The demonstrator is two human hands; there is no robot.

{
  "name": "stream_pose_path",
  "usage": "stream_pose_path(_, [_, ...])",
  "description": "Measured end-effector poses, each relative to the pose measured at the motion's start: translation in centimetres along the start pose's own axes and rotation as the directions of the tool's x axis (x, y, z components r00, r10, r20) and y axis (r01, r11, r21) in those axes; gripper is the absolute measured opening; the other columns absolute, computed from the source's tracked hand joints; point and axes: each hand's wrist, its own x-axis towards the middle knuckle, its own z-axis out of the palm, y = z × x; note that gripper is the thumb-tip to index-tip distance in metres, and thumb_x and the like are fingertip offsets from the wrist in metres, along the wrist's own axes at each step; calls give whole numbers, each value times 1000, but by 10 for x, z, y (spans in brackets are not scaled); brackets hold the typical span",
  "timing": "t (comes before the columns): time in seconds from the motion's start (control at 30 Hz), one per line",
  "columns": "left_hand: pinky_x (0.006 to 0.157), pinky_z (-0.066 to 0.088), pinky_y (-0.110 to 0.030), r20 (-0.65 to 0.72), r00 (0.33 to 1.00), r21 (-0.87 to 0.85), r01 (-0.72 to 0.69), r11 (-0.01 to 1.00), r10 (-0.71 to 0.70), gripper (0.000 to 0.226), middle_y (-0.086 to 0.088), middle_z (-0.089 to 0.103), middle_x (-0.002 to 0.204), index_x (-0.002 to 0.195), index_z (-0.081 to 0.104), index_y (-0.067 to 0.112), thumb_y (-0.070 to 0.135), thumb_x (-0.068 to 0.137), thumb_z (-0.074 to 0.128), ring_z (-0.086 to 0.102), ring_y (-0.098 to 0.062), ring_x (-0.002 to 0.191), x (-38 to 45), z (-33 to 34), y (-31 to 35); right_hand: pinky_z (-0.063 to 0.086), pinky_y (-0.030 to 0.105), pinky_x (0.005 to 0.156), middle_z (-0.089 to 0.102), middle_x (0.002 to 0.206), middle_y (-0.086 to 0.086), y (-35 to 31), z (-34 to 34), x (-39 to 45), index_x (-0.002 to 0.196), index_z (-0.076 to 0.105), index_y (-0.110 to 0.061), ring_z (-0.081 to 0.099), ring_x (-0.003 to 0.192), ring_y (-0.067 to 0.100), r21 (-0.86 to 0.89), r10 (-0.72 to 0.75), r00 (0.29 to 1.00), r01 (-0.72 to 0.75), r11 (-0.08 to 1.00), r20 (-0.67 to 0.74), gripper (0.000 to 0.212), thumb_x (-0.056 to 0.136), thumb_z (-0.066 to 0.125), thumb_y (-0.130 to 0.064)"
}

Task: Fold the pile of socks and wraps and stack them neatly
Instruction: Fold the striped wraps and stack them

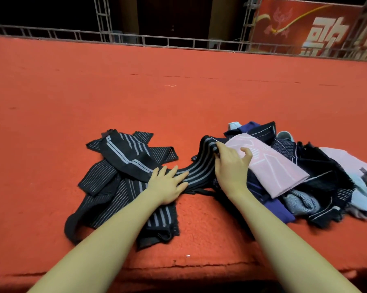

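1. Far left, a heap of black striped wraps (123, 176) sprawls unfolded on the red carpeted table (93, 92).
2. The left hand (167, 185) lies flat, fingers straight, pressing a black wrap with grey stripes (193, 172).
3. The right hand (231, 163) pinches that wrap's raised end, seemingly between thumb and fingers.
4. Right, the jumbled pile (305, 180), a pink sock (271, 166) on top.

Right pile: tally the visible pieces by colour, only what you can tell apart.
Pile by the right hand, visible pieces only; the dark ones overlap, so exact counts are unclear:
Pink: 2, one on top, one at the far right
Light blue: 1
Purple: 1
Grey-white knit: 1
Black or navy: cannot tell
Total countable: 5
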Motion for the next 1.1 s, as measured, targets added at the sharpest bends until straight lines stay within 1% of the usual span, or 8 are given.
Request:
stream_pose_path(0.13, [114,5,-41,-174,984,80,-21,997,35,54,2,29,154,142,39,34,56,98,19,19,-20,143,-17,-10,-20,27,38,89,66,73,-2,-16,4,-1,97,68,-10,63,67,22,57,-87,995,90,994,-53,25,85,49,-21])
stream_pose_path(0.27, [109,11,-35,-264,964,59,-10,998,26,45,5,41,147,135,52,31,51,98,34,31,-15,137,-37,-5,-46,33,38,86,67,76,-1,-43,14,-3,90,67,-10,63,68,22,132,-191,981,195,972,-47,16,79,56,-10])
stream_pose_path(0.4, [108,12,-34,-342,939,-51,11,999,-28,42,5,43,145,134,50,23,41,97,45,34,-12,136,-46,3,-56,31,38,91,69,82,-6,-66,23,-16,88,67,-16,66,76,17,158,-296,950,278,947,97,18,84,51,-22])
stream_pose_path(0.53, [102,18,-31,-445,892,-170,2,985,-78,43,5,50,138,137,44,20,19,95,41,42,-14,128,-47,5,-56,22,38,97,71,80,-9,-70,27,-31,83,69,-23,66,79,11,200,-414,835,364,910,363,40,89,41,-50])
stream_pose_path(0.67, [101,20,-34,-452,891,-183,-40,982,-48,59,6,48,140,139,45,25,40,90,16,42,-15,128,-45,5,-52,7,25,92,71,90,-11,-63,18,-27,89,69,-23,61,91,8,334,-351,799,201,921,488,49,95,27,-47])
stream_pose_path(0.77, [98,22,-35,-405,913,-149,-11,989,-51,62,10,51,136,134,48,32,52,93,8,44,-14,126,-35,7,-42,14,27,86,71,89,-9,-58,18,-24,87,68,-22,63,87,12,357,-321,846,169,919,425,38,93,34,-39])
stream_pose_path(0.9, [94,24,-38,-360,915,-148,138,979,-183,43,4,62,115,111,55,24,52,99,25,50,-21,114,-26,1,-29,25,36,82,68,101,-3,-45,21,-24,93,67,-16,62,92,23,54,-153,949,143,988,277,33,84,43,-37])
stream_pose_path(1.1, [103,22,-41,-323,929,-87,159,983,-179,52,0,50,134,139,34,17,47,97,33,40,-25,125,-16,7,-16,14,44,99,56,128,9,-37,24,-31,129,50,-8,44,123,31,-172,-9,815,132,976,579,73,84,26,-60])
